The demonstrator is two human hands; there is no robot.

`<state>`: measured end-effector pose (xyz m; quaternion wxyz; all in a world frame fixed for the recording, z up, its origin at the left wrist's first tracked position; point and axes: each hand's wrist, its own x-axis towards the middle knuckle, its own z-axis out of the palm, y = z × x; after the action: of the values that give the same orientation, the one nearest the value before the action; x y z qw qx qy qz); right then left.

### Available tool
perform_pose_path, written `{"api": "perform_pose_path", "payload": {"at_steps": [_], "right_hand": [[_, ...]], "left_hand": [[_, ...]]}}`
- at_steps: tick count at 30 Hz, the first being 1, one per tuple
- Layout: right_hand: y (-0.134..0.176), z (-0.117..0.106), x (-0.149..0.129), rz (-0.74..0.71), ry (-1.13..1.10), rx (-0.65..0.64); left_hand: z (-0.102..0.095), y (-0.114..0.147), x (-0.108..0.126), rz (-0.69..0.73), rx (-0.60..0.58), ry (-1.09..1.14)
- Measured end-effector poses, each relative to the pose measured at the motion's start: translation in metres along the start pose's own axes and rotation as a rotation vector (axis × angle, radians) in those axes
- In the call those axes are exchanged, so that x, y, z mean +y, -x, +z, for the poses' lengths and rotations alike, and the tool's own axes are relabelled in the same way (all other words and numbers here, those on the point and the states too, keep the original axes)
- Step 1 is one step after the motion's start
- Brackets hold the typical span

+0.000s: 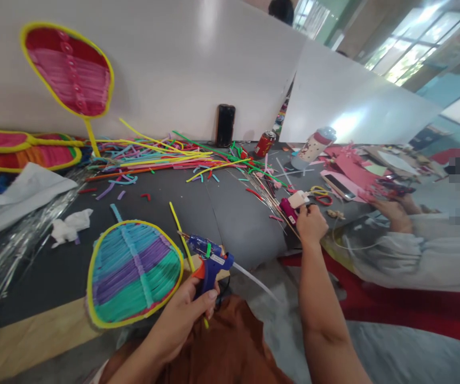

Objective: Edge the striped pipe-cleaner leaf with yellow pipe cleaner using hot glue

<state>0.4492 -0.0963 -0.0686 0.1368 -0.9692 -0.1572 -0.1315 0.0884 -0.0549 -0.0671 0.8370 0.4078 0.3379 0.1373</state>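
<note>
My left hand [198,301] is wrapped round the handle of a blue glue gun [213,261], its nozzle pointing left and a clear glue stick [256,280] sticking out of its back. Left of it lies a leaf-shaped panel [134,272] in blue, purple and green with a yellow rim. A yellow pipe cleaner [179,229] runs past the nozzle and behind the gun. My right hand [312,223] reaches out to a purple power strip [288,212], its fingers closed on what looks like a dark plug, mostly hidden. A white charger [299,199] sits in the strip beside them.
Loose pipe cleaners [166,154] heap along the white partition [153,69]. A pink leaf-shaped panel [70,74] stands upright at left. A phone [225,125], a red can [265,144], a tumbler [314,148] and scissors [321,196] stand or lie farther back. At right, a co-worker's hands [394,210] handle pink material.
</note>
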Motion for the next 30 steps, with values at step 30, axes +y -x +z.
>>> {"api": "perform_pose_path", "payload": {"at_steps": [30], "right_hand": [[-0.020, -0.019, 0.014, 0.038, -0.496, 0.068]], "left_hand": [[0.000, -0.005, -0.014, -0.032, -0.018, -0.106]]}}
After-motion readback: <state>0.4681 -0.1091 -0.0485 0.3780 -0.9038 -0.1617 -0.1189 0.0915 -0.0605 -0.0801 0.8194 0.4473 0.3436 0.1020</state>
